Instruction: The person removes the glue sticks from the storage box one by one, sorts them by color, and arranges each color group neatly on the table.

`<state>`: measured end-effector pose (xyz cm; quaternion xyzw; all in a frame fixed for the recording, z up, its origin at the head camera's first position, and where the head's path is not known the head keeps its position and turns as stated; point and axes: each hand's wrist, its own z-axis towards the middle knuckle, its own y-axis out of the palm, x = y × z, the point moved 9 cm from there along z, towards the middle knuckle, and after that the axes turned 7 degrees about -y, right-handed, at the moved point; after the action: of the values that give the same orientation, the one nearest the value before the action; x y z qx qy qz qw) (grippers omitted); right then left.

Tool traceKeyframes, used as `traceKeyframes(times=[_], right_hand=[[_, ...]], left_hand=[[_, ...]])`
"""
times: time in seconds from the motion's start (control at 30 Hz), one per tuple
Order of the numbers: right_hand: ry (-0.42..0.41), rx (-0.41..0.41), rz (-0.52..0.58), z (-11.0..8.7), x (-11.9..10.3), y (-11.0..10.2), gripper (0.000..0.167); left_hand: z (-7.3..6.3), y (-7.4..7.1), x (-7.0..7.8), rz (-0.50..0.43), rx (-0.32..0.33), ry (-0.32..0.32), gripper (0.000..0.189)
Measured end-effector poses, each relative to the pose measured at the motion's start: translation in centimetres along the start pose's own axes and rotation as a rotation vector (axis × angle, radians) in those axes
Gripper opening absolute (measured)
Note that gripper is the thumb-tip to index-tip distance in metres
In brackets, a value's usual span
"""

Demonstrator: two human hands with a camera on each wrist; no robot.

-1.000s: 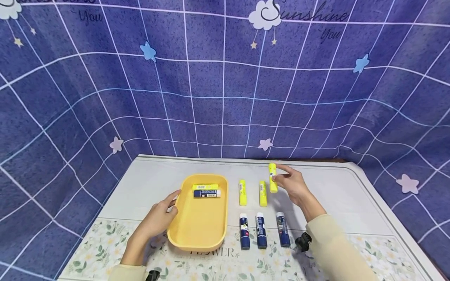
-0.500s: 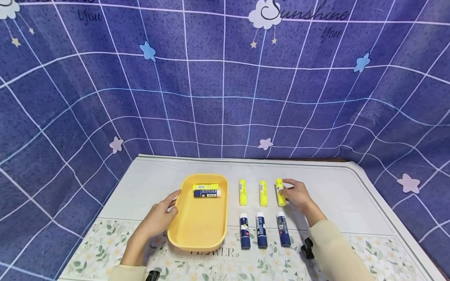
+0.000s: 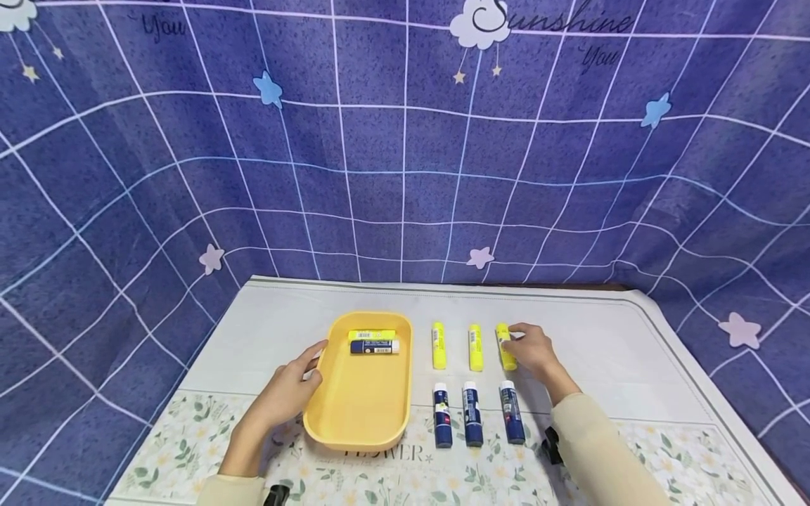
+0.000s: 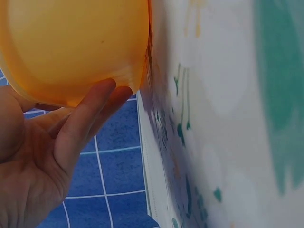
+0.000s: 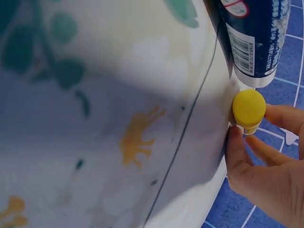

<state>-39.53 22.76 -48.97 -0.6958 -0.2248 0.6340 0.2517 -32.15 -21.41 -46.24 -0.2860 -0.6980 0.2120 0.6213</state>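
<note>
My right hand (image 3: 534,348) pinches a yellow glue stick (image 3: 503,336) at the right end of a row of yellow ones, low at the tabletop. In the right wrist view its round yellow end (image 5: 249,107) shows between thumb and fingers, beside a dark blue glue stick (image 5: 254,45). My left hand (image 3: 287,386) rests against the left side of a yellow tray (image 3: 361,404). The left wrist view shows its fairly straight fingers (image 4: 85,114) touching the tray's outer wall. Inside the tray, a yellow glue stick (image 3: 372,334) and a blue one (image 3: 372,347) lie side by side.
Two more yellow glue sticks, one left (image 3: 439,346) and one middle (image 3: 476,348), lie right of the tray. Below them is a row of three blue white-capped glue sticks (image 3: 472,414). A flower-print cloth (image 3: 664,457) covers the table; a blue grid curtain (image 3: 405,140) hangs behind.
My right hand has lowered the yellow glue stick from above the table to the right end of the yellow row. My left hand has stayed at the tray.
</note>
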Motion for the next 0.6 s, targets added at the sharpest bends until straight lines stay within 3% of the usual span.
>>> traceKeyframes(times=[0.17, 0.3, 0.47, 0.6], right_hand=[[-0.014, -0.012, -0.025, -0.2, -1.0, -0.4, 0.063], [-0.059, 0.028, -0.008, -0.4, -2.3, -1.4, 0.06], [-0.159, 0.115, 0.114, -0.2, -4.5, -2.6, 0.051], [-0.217, 0.077, 0.293, 0.1, -6.1, -1.9, 0.046]], left_hand=[[0.0, 0.0, 0.0, -0.002, 0.0, 0.006, 0.06], [0.0, 0.0, 0.0, 0.0, 0.002, 0.011, 0.06], [0.0, -0.1, 0.0, 0.005, 0.002, 0.009, 0.06], [0.0, -0.1, 0.2, 0.002, -0.002, 0.008, 0.06]])
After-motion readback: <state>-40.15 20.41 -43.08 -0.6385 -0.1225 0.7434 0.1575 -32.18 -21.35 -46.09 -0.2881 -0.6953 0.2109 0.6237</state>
